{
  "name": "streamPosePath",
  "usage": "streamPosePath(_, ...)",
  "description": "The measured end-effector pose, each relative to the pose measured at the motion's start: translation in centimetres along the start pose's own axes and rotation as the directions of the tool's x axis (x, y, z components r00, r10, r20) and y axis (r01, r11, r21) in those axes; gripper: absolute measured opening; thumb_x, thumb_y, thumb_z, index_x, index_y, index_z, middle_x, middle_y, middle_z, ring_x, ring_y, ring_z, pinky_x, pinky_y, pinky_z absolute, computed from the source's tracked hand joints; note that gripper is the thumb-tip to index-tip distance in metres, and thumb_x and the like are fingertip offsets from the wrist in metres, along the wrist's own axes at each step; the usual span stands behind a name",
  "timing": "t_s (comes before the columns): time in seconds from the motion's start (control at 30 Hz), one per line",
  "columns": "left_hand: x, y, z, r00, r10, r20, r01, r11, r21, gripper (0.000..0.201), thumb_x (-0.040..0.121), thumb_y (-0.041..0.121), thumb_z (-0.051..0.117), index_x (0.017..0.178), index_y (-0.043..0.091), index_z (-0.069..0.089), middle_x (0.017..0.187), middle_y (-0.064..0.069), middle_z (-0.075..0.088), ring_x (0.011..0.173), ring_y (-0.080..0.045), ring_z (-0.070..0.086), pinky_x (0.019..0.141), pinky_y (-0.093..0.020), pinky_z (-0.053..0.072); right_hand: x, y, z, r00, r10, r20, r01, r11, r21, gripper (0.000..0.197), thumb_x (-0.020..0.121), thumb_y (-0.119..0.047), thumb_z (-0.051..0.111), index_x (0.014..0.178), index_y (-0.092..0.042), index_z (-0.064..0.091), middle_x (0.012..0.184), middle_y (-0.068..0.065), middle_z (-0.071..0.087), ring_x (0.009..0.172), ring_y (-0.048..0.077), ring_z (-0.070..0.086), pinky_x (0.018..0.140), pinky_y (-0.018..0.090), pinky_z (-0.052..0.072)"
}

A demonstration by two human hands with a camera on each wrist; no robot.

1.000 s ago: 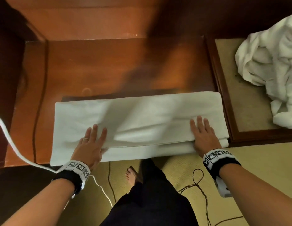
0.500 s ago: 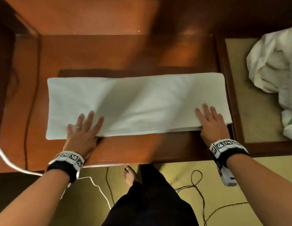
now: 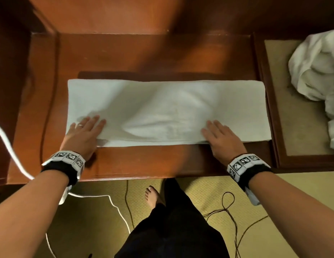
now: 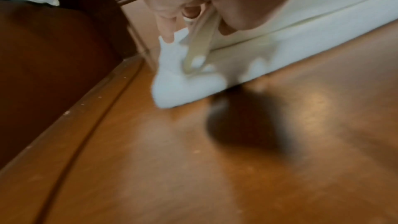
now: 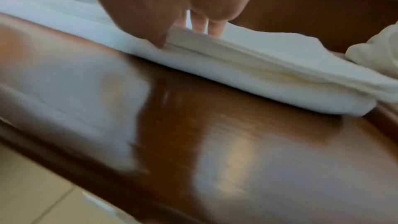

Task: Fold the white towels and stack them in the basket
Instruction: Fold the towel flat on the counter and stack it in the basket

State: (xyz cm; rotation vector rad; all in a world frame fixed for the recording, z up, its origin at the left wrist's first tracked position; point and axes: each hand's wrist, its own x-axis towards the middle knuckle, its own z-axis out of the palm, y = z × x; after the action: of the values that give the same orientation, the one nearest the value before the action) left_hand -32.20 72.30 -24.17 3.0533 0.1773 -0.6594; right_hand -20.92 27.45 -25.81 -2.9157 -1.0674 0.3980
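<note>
A white towel, folded into a long strip, lies flat across the wooden table. My left hand presses flat on its near left corner, fingers straight. My right hand lies flat on the near edge, a little in from the right end. In the left wrist view my fingertips rest on the towel corner. In the right wrist view my fingers lie on top of the towel and my thumb touches its layered edge. No basket is in view.
A crumpled heap of white towels sits on a lower woven-topped stand to the right. Thin dark cables and a white cord trail over the floor. My bare foot stands near the table's front edge.
The towel has slid away from me, from overhanging the front edge to fully on the table. Both hands stayed flat on it, and the right hand now sits farther in from the right end.
</note>
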Motion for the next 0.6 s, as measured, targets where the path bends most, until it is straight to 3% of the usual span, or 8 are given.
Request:
streamPosePath(0.1,-0.7,-2.1,-0.6,0.996,0.000,-0.092,0.008,0.996,0.090,0.079,0.088,0.003,0.062,0.156,0.025,0.028,0.164,-0.003,0.022,0.149,-0.034,0.023,0.118,-0.058,0.019,0.8,-2.2,0.3,1.000,0.021,-0.003,-0.020,0.994,0.104,0.063,0.070,0.013,0.062,0.131,-0.005,0.058,0.144,0.020,0.050,0.132,0.042,0.046,0.093,0.054,0.053)
streamPosePath(0.17,-1.1,-2.7,-0.4,0.999,-0.026,-0.046,0.031,0.992,0.123,0.081,0.089,0.003,0.057,0.158,0.027,0.022,0.166,-0.002,0.013,0.152,-0.032,0.017,0.120,-0.056,0.017,0.4,-2.6,0.4,0.999,0.022,0.028,-0.025,0.993,0.117,0.065,0.074,0.011,0.059,0.136,-0.008,0.055,0.149,0.016,0.045,0.137,0.040,0.041,0.095,0.051,0.052)
streamPosePath(0.23,-1.4,-2.4,0.0,0.994,-0.076,0.074,0.068,0.993,0.098,0.083,0.093,0.004,0.049,0.160,0.029,0.008,0.167,-0.001,-0.002,0.153,-0.029,0.008,0.123,-0.052,0.016,-0.4,-2.7,0.5,0.998,-0.008,0.060,0.004,0.998,0.070,0.055,0.087,-0.006,0.053,0.142,-0.011,0.048,0.154,0.013,0.037,0.143,0.037,0.033,0.103,0.048,0.047)
streamPosePath(0.3,-1.7,-1.4,-0.1,0.978,-0.128,0.165,0.122,0.991,0.047,0.078,0.095,0.014,0.042,0.160,0.026,0.000,0.166,-0.003,-0.010,0.154,-0.027,0.003,0.124,-0.048,0.013,-0.8,-2.7,0.2,0.995,-0.008,0.100,0.002,0.998,0.060,0.054,0.097,-0.035,0.031,0.147,-0.016,0.042,0.159,0.009,0.029,0.147,0.032,0.024,0.113,0.044,0.036)
streamPosePath(0.33,-1.7,-0.7,-0.3,0.980,-0.129,0.155,0.127,0.992,0.021,0.073,0.097,0.024,0.041,0.160,0.022,0.004,0.167,-0.006,-0.006,0.154,-0.028,0.006,0.124,-0.048,0.014,-0.7,-2.6,0.1,0.992,0.001,0.122,-0.011,0.997,0.082,0.059,0.097,-0.042,0.023,0.148,-0.018,0.041,0.160,0.007,0.027,0.148,0.030,0.022,0.117,0.042,0.030)
streamPosePath(0.43,-1.2,2.1,-1.0,0.997,-0.077,0.030,0.079,0.993,-0.082,0.067,0.096,0.047,0.038,0.155,0.021,0.018,0.166,-0.010,0.011,0.151,-0.032,0.017,0.122,-0.052,0.019,0.9,-2.8,-0.8,0.997,0.055,0.052,-0.061,0.989,0.132,0.058,0.097,-0.042,0.024,0.143,-0.016,0.048,0.158,0.008,0.032,0.144,0.030,0.031,0.118,0.040,0.028)
streamPosePath(0.5,-0.1,5.1,-1.1,1.000,0.004,-0.025,-0.008,0.989,-0.150,0.069,0.098,0.058,0.024,0.158,0.027,0.010,0.168,-0.006,0.003,0.153,-0.029,0.011,0.123,-0.052,0.016,2.5,-3.6,-1.2,0.995,0.101,0.026,-0.103,0.986,0.134,0.054,0.099,-0.039,0.029,0.145,-0.015,0.044,0.159,0.010,0.028,0.144,0.032,0.030,0.116,0.044,0.030)
streamPosePath(0.6,2.1,9.8,-0.5,0.996,0.082,-0.019,-0.084,0.984,-0.156,0.074,0.094,0.069,0.005,0.158,0.034,-0.009,0.166,-0.002,-0.014,0.154,-0.025,-0.006,0.123,-0.053,0.005,4.8,-5.5,-1.0,0.988,0.145,0.047,-0.149,0.982,0.119,0.053,0.102,-0.039,0.031,0.153,-0.024,0.025,0.164,0.011,0.006,0.150,0.035,0.009,0.118,0.053,0.020)
